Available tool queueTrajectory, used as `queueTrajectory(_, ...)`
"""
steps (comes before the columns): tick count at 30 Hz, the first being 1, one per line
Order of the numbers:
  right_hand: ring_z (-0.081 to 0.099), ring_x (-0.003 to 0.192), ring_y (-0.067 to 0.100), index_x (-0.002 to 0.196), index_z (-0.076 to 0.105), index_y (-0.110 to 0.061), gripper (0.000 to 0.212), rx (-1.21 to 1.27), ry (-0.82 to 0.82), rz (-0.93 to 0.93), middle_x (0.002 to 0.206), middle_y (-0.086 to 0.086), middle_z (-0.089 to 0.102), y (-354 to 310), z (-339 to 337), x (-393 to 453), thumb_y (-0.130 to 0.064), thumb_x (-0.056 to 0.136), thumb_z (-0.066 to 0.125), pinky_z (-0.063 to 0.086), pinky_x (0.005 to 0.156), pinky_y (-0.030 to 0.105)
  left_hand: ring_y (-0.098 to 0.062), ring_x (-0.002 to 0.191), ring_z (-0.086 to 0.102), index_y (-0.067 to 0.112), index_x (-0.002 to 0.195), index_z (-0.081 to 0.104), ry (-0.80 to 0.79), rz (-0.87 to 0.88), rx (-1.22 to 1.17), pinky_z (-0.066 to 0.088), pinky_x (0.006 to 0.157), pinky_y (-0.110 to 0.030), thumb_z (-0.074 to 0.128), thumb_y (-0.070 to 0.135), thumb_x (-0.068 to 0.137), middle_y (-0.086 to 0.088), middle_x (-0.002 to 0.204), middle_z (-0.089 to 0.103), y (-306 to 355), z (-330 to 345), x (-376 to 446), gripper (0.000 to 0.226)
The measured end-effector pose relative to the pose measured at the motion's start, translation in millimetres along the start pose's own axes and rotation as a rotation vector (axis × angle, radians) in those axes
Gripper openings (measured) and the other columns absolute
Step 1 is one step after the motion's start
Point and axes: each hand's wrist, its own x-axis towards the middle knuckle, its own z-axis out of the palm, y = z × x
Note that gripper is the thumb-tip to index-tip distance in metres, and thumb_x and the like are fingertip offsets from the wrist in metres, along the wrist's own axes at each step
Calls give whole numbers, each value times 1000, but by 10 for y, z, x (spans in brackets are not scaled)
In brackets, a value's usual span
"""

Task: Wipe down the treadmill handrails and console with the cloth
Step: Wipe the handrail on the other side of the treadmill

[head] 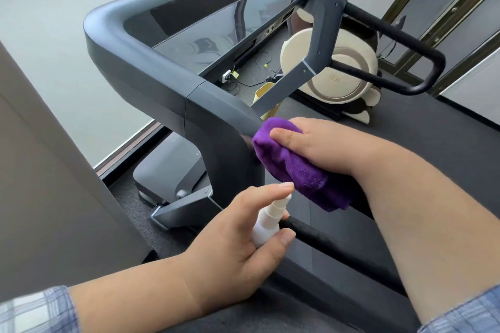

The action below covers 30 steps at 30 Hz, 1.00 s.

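A dark grey treadmill (173,84) is seen from above, with its shiny console (216,24) tilted across the top middle. A black side rail (400,43) sticks out to the right of the console and loops back. Behind it a cream and brown chair (343,62) is parked. Under the console, thin cables (259,73) and a yellow box (263,94) lie on the floor. A pale wall panel (54,170) fills the left side. Checked sleeves (35,311) show at the bottom corners.

The purple cloth (292,167) is wrapped over the near handrail (330,235), just where the rail meets the grey upright (the rail under it is hidden by the cloth). The cloth is bunched into a long roll. Its long side runs along the rail, from upper left near the upright down to lower right. The bare part of the rail is seen lower down, black and blurred.

The cloth is gripped by the right hand (324,149), with the thumb on top and the fingers curled round the far side. The right arm crosses over the rail and blocks the part behind it.

A small white spray bottle (267,222) is held in the left hand (243,240), just below the cloth. Its nozzle points up and right, toward the cloth. One finger is laid flat on the top of the bottle and the thumb is pressed on its side.
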Motion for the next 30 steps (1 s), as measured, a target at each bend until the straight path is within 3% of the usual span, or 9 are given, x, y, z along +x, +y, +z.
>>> queueTrajectory(2,64,82,3,91,62,-34,38,6,-85,25,85,-15,69,180,-61,-83,-69,89,48,43,73,26,-14,96,59,45,141,31,6,6,0,46,84,-23,53,36,97,12,106,54,-4,-6,0,50)
queueTrajectory(5,70,81,5,93,66,-34,57,56,-174,68,86,-15,74,299,-113,-115,-83,71,46,50,83,31,-11,94,59,45,141,32,24,-7,3,45,83,-21,54,34,96,13,107,53,-31,-51,-17,51)
queueTrajectory(10,69,83,4,91,65,-35,64,-73,-234,16,87,-14,73,21,-132,56,-89,57,59,49,77,28,-14,94,60,52,138,32,60,-44,20,46,81,-20,59,26,92,16,107,54,-49,-116,-23,59)
queueTrajectory(15,65,86,13,104,60,-34,64,-183,-4,63,93,-11,66,-249,39,113,-81,61,67,54,82,36,-5,90,59,49,139,32,56,-28,1,44,79,-17,56,33,95,16,110,52,-67,-83,57,53)
queueTrajectory(20,65,95,27,120,46,-25,73,-469,383,17,106,0,63,-310,398,-2,-74,71,68,45,68,36,-21,96,59,36,140,37,75,64,-115,48,83,-35,56,25,97,3,111,54,-67,48,143,49)
queueTrajectory(23,62,104,27,138,31,-22,67,-625,516,-104,118,2,59,-202,523,-74,-52,88,64,45,73,40,-31,96,56,30,139,38,45,100,-165,48,84,-42,56,19,97,-8,105,54,-61,111,221,47)
queueTrajectory(26,55,121,25,153,15,-26,86,-314,276,-138,139,0,52,-45,347,-169,-45,85,65,46,95,41,-23,96,58,34,141,36,29,111,-145,47,85,-34,56,19,97,0,111,54,-56,152,249,51)
queueTrajectory(28,58,118,13,148,31,-36,94,66,106,-107,136,-10,57,-39,103,-245,-65,69,72,47,101,36,-18,94,58,36,142,35,35,106,-133,47,83,-30,57,20,96,4,109,53,-60,149,246,52)
queueTrajectory(30,60,110,2,135,51,-41,78,186,101,-117,121,-17,63,-21,-47,-188,-72,67,71,49,93,27,-17,94,59,38,142,35,52,88,-119,48,82,-29,57,22,96,2,106,54,-65,140,257,53)
